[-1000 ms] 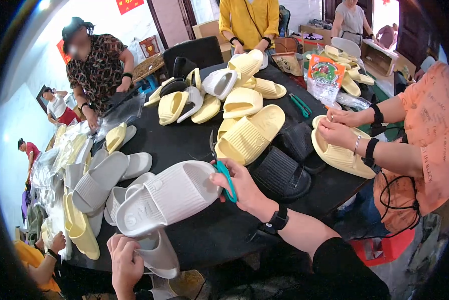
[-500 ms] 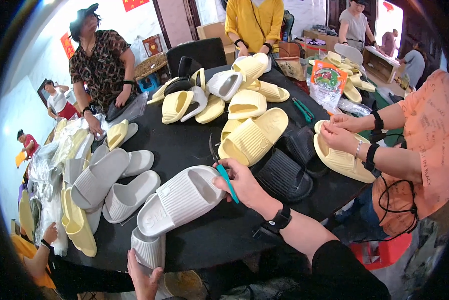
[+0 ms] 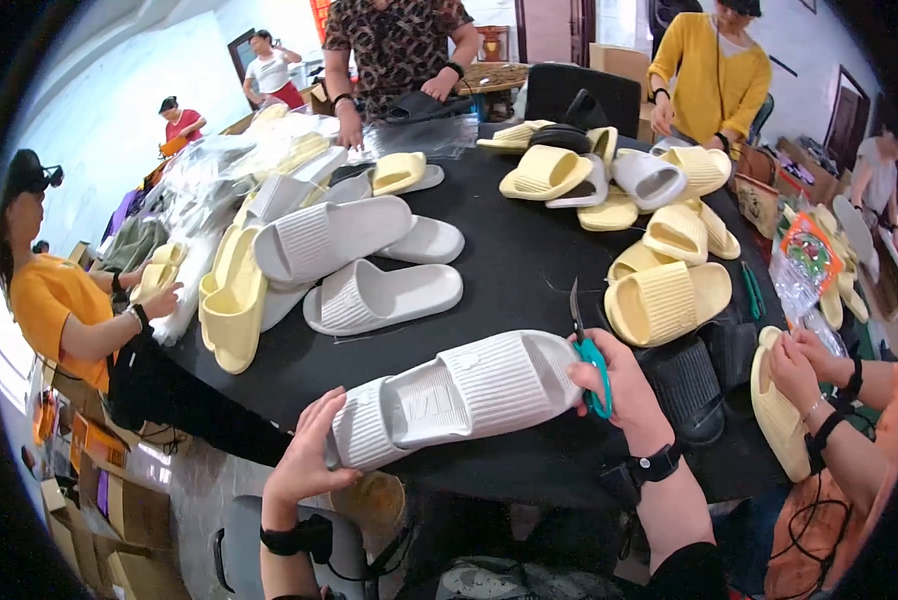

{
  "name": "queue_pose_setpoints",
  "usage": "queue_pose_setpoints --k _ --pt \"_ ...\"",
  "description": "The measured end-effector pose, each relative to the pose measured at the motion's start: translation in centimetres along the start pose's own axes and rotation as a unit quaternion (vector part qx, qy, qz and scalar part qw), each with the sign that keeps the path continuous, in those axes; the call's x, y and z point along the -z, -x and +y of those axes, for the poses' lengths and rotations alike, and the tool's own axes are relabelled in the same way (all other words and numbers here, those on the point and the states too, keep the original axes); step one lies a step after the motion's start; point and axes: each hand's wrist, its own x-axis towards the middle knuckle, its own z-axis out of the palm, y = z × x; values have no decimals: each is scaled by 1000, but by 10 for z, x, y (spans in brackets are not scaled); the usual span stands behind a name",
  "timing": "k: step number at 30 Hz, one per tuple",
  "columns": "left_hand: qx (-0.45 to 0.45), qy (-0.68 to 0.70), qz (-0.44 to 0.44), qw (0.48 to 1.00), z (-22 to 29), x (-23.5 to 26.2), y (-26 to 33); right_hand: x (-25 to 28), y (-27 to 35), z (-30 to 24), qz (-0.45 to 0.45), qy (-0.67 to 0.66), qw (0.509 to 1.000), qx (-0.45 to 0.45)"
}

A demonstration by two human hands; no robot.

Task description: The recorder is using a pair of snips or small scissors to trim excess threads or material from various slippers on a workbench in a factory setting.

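A white ribbed slide sandal (image 3: 459, 395) lies across the near edge of the round black table (image 3: 514, 250). My left hand (image 3: 304, 460) cups its heel end from below, fingers spread against the sole. My right hand (image 3: 619, 385) rests at its toe end and grips small teal-handled snips (image 3: 589, 355), whose dark blades point up and away from me.
White sandals (image 3: 369, 290) and pale yellow sandals (image 3: 664, 300) cover the table. A black sandal (image 3: 689, 385) lies just right of my right hand. A person at the right (image 3: 819, 400) holds a yellow sandal. Other people stand or sit around the table. Bagged sandals pile at the left.
My view has swung left and closer to the table. My left hand has risen to take the white sandal's heel end. My right hand still holds the snips at the toe end.
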Motion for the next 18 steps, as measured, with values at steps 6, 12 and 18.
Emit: queue_pose_setpoints --k 6,12,18 --pt "-49 27 -40 998 4 -5 -15 -7 -3 6 -26 22 999 -36" --pt "-34 42 -46 997 -2 -9 -17 -13 -1 4 -33 -9 998 -56" --pt "-1 134 29 991 -6 -17 -4 -11 -2 15 3 -63 995 -76"
